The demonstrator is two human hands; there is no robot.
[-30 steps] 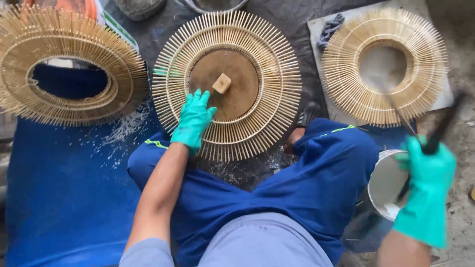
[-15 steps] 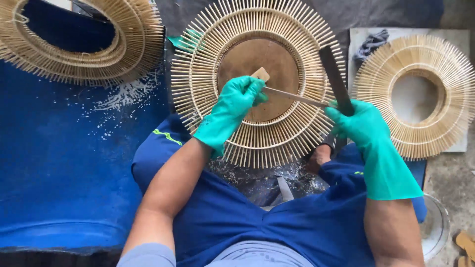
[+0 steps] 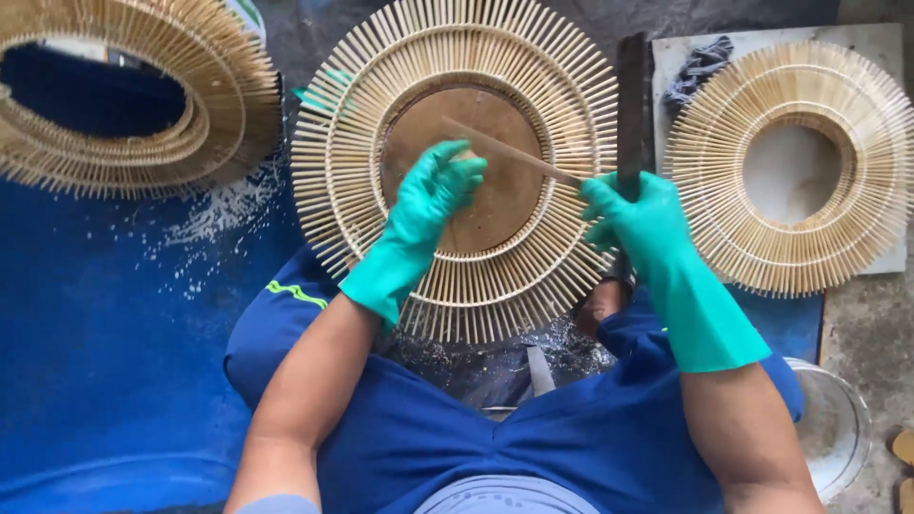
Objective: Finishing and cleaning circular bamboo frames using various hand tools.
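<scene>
Working over the middle bamboo sunburst frame [image 3: 457, 171] lying on the floor between our knees; our left hand [image 3: 433, 195], green-gloved, rests fingers curled on its brown centre disc [image 3: 495, 205], grip clenched on nothing we can see; our right hand [image 3: 640, 221] grasps a dark flat tool [image 3: 631, 105] and a thin bamboo strip [image 3: 509, 152] slanting across the disc; similar frames lie left [image 3: 124, 95] and right [image 3: 790, 162].

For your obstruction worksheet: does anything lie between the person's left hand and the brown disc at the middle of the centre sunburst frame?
Nothing visible does. The left hand rests directly on the brown disc inside the sunburst frame. The thin stick, held by the right hand, crosses the disc just above the fingers, not between.
</scene>
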